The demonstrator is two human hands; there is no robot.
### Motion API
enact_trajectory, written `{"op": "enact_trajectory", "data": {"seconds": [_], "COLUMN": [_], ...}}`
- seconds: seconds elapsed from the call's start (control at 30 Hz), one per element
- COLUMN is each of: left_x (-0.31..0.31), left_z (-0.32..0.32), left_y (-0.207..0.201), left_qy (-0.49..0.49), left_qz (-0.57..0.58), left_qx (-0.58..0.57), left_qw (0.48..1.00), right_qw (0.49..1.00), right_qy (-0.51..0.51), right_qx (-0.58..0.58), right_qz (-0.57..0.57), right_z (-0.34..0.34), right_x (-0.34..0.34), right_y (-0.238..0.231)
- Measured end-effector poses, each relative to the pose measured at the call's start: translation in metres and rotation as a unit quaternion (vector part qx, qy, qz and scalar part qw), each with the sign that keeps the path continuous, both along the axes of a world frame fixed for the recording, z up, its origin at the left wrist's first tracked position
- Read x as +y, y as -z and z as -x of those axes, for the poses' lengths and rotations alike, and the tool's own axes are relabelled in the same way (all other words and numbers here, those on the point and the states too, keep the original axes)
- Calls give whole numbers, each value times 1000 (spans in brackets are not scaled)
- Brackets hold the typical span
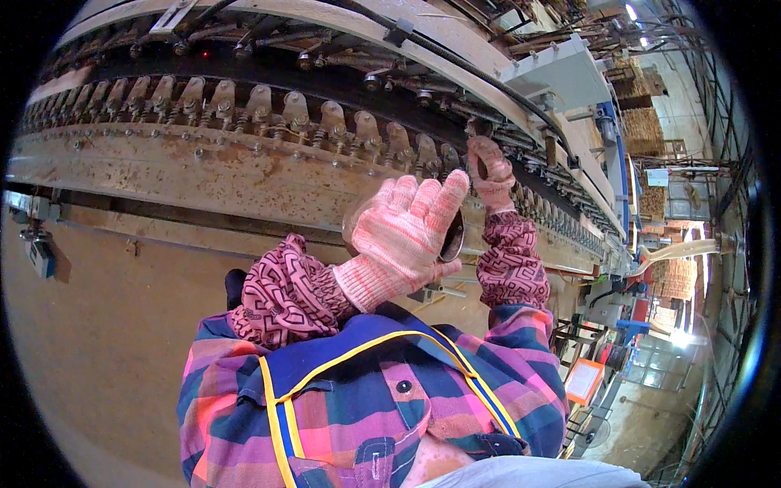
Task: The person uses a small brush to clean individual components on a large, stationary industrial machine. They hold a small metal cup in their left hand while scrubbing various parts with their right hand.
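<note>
My left hand point(403, 232), in a white and pink striped knit glove, is in front of my chest. Its fingers and thumb wrap a round, dull metal container point(455, 237), whose dark opening and shiny rim show on the right; most of it is hidden behind the glove. Farther forward and to the right, my right hand point(490, 172), gloved alike, reaches over the machine's row of metal tabs point(332, 120). Its fingers are curled closed near the dark channel, and what they hold, if anything, cannot be made out.
A long, rusty machine bed point(179, 167) runs across in front of me, with a pale upper beam point(455, 57) and black cable point(521, 102) above it. At right are a white machine housing point(561, 73), stacked sheets point(643, 130) and an orange-framed panel point(584, 381).
</note>
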State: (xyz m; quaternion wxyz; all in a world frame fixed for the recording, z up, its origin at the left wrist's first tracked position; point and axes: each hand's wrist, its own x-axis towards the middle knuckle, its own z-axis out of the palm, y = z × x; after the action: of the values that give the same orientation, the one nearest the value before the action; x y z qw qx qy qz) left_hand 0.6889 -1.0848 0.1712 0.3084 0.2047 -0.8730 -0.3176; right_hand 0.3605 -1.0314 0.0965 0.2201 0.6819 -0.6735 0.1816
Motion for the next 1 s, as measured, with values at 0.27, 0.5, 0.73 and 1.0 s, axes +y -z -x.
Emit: {"op": "enact_trajectory", "data": {"seconds": [0.27,0.5,0.73,1.0], "left_x": [0,-2,0,1], "left_z": [1,2,2,-1], "left_y": [3,3,2,6], "left_qy": [-1,14,-2,-10], "left_qz": [7,7,1,-1], "left_qx": [6,11,3,14], "left_qw": [1000,1000,1000,1000], "right_qw": [1000,998,995,997], "right_qy": [16,-23,-27,-15], "right_qx": [-8,-51,-94,-77], "right_qz": [-6,7,28,-9], "right_z": [2,4,8,-9], "right_x": [-1,0,-2,-1], "right_y": [4,2,10,-8]}}
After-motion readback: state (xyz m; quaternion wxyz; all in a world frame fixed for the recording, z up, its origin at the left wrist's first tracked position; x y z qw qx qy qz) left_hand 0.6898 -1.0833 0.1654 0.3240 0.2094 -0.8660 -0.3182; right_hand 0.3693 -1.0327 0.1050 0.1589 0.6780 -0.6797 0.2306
